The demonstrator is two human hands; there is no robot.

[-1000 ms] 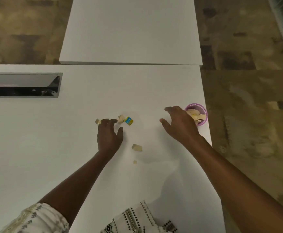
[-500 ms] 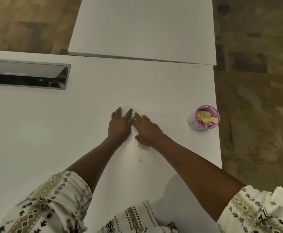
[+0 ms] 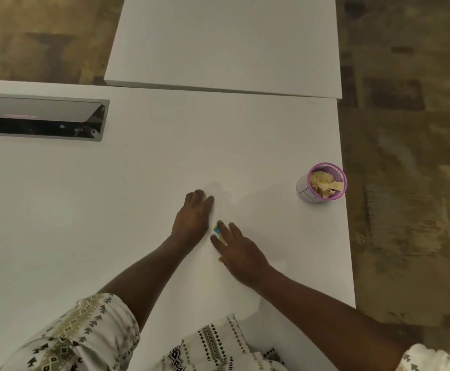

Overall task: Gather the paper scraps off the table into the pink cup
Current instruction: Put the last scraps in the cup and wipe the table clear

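The pink mesh cup (image 3: 326, 182) stands near the white table's right edge, with tan paper scraps (image 3: 325, 183) inside. My left hand (image 3: 194, 217) lies flat, palm down, in the middle of the table. My right hand (image 3: 239, 249) lies flat just right of it and nearer to me, fingers spread. A small blue and yellow scrap (image 3: 216, 230) shows between the two hands, touching my right forefinger. Any other loose scraps are hidden under my hands. The cup is well to the right of both hands.
A metal cable hatch (image 3: 40, 117) is set into the white table (image 3: 138, 170) at the far left. A second white tabletop (image 3: 226, 41) butts against the far edge. The table's right edge drops to patterned brown floor (image 3: 406, 183).
My right hand came left from beside the cup to meet my left hand. The tan scraps seen loose before are now covered. The right hand has since slid back toward me with the blue scrap.
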